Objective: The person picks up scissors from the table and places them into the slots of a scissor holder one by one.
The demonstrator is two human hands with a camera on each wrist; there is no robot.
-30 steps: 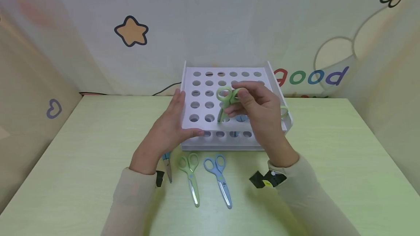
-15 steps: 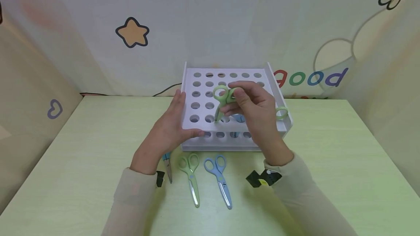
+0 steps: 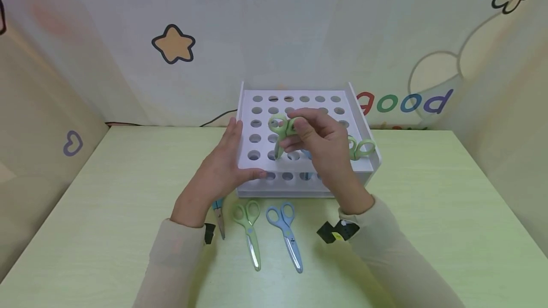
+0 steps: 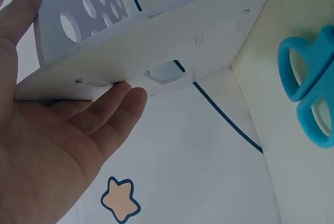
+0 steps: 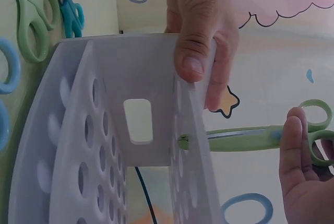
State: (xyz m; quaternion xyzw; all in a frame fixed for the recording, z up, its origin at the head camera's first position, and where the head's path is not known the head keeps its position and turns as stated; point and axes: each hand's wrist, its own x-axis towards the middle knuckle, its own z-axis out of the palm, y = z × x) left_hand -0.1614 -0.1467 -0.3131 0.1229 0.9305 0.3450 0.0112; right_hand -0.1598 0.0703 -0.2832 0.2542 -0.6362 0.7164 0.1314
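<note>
now, any change?

yes: shifted leftward, with green scissors pinched in right hand, tip-down into white rack, so apparently starting insertion.

and left hand?

spread against rack's left side.

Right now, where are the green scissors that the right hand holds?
In the head view, the green scissors extend left from the right hand, tip at front left of the white rack.
</note>
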